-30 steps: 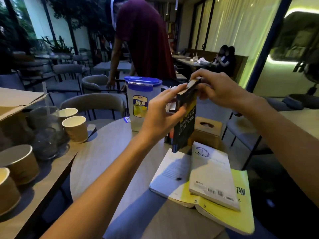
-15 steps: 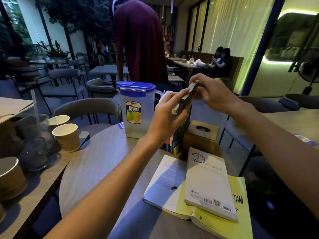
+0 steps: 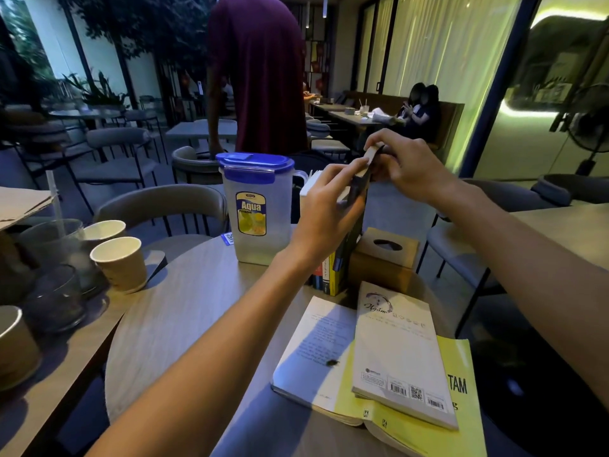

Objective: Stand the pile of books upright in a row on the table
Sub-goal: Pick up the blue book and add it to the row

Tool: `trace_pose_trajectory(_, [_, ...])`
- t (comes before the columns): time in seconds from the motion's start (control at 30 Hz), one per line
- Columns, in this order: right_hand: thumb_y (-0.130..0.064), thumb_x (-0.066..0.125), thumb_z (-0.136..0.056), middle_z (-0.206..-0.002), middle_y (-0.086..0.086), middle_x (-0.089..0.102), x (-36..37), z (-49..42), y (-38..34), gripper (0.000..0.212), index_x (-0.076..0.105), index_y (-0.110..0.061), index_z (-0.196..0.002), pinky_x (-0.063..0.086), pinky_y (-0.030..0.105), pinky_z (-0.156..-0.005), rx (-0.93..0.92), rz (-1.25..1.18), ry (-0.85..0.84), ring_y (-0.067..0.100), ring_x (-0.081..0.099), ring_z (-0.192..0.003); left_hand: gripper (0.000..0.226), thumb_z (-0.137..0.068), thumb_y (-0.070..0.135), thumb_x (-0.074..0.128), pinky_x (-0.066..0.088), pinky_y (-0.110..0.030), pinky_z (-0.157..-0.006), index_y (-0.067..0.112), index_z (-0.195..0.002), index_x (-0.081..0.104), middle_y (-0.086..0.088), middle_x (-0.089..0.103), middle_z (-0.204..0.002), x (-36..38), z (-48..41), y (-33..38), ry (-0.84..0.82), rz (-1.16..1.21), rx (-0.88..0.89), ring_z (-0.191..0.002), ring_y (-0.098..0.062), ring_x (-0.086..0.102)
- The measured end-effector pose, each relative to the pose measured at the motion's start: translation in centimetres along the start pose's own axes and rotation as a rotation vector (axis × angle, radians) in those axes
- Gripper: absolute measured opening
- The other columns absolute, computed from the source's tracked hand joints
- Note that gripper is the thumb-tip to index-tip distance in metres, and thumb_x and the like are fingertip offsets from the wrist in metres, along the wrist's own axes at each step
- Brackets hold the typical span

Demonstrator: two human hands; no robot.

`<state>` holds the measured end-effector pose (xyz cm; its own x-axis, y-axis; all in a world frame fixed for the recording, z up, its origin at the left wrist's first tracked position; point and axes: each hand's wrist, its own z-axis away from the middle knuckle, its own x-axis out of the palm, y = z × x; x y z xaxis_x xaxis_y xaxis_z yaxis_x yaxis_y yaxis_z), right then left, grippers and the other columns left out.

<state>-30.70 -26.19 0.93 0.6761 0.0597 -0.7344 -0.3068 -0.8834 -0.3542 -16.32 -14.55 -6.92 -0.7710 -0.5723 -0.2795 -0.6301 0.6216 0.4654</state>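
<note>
A dark-covered book (image 3: 357, 206) stands upright on the round table (image 3: 184, 311), beside other upright books (image 3: 329, 275) with yellow and dark spines. My left hand (image 3: 326, 209) grips its near side; my right hand (image 3: 405, 169) pinches its top corner. Both hands hold this book. On the table's near right lies a flat pile: a white book (image 3: 395, 351) on top, a pale open-looking book (image 3: 313, 354) and a yellow book (image 3: 461, 420) beneath.
A clear jug with a blue lid (image 3: 260, 209) stands left of the upright books. A wooden tissue box (image 3: 382, 258) sits right behind them. Paper cups (image 3: 120, 263) and glasses (image 3: 56, 298) crowd the left table. A person in a maroon shirt (image 3: 260, 70) stands beyond.
The dark book has swung from tilted, cover facing me, to upright and edge-on against the standing row. Both hands stayed on it.
</note>
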Motion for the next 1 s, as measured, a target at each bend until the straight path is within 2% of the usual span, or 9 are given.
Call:
trace_pose_trajectory(0.1, [0.0,0.049,-0.101,-0.102,0.006,0.066,0.4,0.3,0.5,0.024,0.055,-0.015,-0.119,0.058,0.014,-0.074,0.046,-0.003,-0.033,-0.001,0.066,-0.085,0.053,-0.094,0.002,0.064,0.058,-0.024,-0.089,0.008,-0.144,0.048,-0.01,0.052,-0.126,0.6,0.5,-0.8,-0.024,-0.006,-0.019,-0.116,-0.013,0.056])
trace_pose_trajectory(0.2, [0.0,0.049,-0.101,-0.1,0.005,0.064,1.1,0.7,1.2,0.023,0.057,-0.012,-0.118,0.054,0.008,-0.07,0.074,0.029,-0.069,-0.004,0.064,-0.083,0.054,-0.094,0.004,0.065,0.056,-0.026,-0.094,0.009,-0.145,0.048,-0.008,0.053,-0.126,1.1,1.4,-1.4,-0.059,-0.067,-0.051,-0.116,-0.014,0.057])
trace_pose_trajectory(0.3, [-0.001,0.05,-0.1,-0.099,0.006,0.065,2.1,1.1,2.0,0.022,0.059,-0.011,-0.118,0.057,0.016,-0.069,0.099,0.083,-0.111,0.008,0.068,-0.082,0.059,-0.09,0.013,0.071,0.053,-0.03,-0.099,0.012,-0.145,0.048,-0.007,0.057,-0.13,1.4,2.3,-2.0,-0.088,-0.223,-0.065,-0.119,-0.016,0.055])
trace_pose_trajectory(0.37, [-0.001,0.05,-0.1,-0.099,0.01,0.067,2.7,1.2,2.4,0.023,0.06,-0.012,-0.118,0.061,0.03,-0.076,0.128,0.101,-0.137,0.02,0.071,-0.086,0.065,-0.085,0.022,0.077,0.043,-0.031,-0.1,0.013,-0.143,0.05,-0.006,0.061,-0.13,1.5,2.8,-2.3,-0.088,-0.393,-0.051,-0.121,-0.018,0.047])
trace_pose_trajectory(0.43, [-0.001,0.05,-0.1,-0.102,0.014,0.069,3.4,1.1,2.8,0.024,0.06,-0.012,-0.119,0.062,0.04,-0.081,0.148,0.097,-0.158,0.023,0.072,-0.088,0.07,-0.08,0.031,0.081,0.033,-0.031,-0.099,0.014,-0.142,0.053,-0.005,0.063,-0.13,1.2,3.2,-2.6,-0.087,-0.512,-0.038,-0.121,-0.019,0.038])
trace_pose_trajectory(0.6, [-0.004,0.049,-0.102,-0.108,0.012,0.069,4.6,0.9,3.2,0.027,0.06,-0.013,-0.125,0.06,0.033,-0.084,0.165,0.074,-0.154,0.021,0.071,-0.093,0.077,-0.076,0.039,0.082,0.033,-0.042,-0.102,0.018,-0.143,0.051,-0.008,0.05,-0.14,0.0,2.9,-3.4,-0.16,-0.667,-0.018,-0.127,-0.025,0.029])
trace_pose_trajectory(0.77, [-0.011,0.046,-0.103,-0.125,0.012,0.064,5.4,0.7,3.2,0.041,0.05,-0.014,-0.144,0.05,0.03,-0.089,0.211,0.114,-0.193,0.024,0.064,-0.109,0.083,-0.072,0.047,0.082,0.031,-0.044,-0.099,0.022,-0.143,0.049,-0.009,0.048,-0.142,-0.4,1.7,-3.5,-0.222,-0.84,-0.015,-0.13,-0.033,0.033])
trace_pose_trajectory(0.93, [-0.008,0.048,-0.102,-0.113,0.006,0.061,5.8,1.1,3.4,0.053,0.038,-0.023,-0.152,0.043,0.022,-0.075,0.247,0.112,-0.237,0.016,0.058,-0.094,0.084,-0.068,0.051,0.083,0.032,-0.046,-0.099,0.02,-0.14,0.052,-0.009,0.051,-0.139,-0.7,0.7,-3.5,-0.267,-0.907,0.021,-0.131,-0.036,0.038])
trace_pose_trajectory(1.0, [-0.01,0.05,-0.101,-0.113,0.004,0.06,6.0,1.1,3.4,0.056,0.035,-0.024,-0.153,0.045,0.021,-0.072,0.257,0.111,-0.244,0.017,0.06,-0.095,0.089,-0.066,0.052,0.085,0.031,-0.045,-0.1,0.019,-0.141,0.05,-0.01,0.05,-0.14,-0.9,0.5,-3.6,-0.302,-0.912,0.039,-0.132,-0.036,0.037])
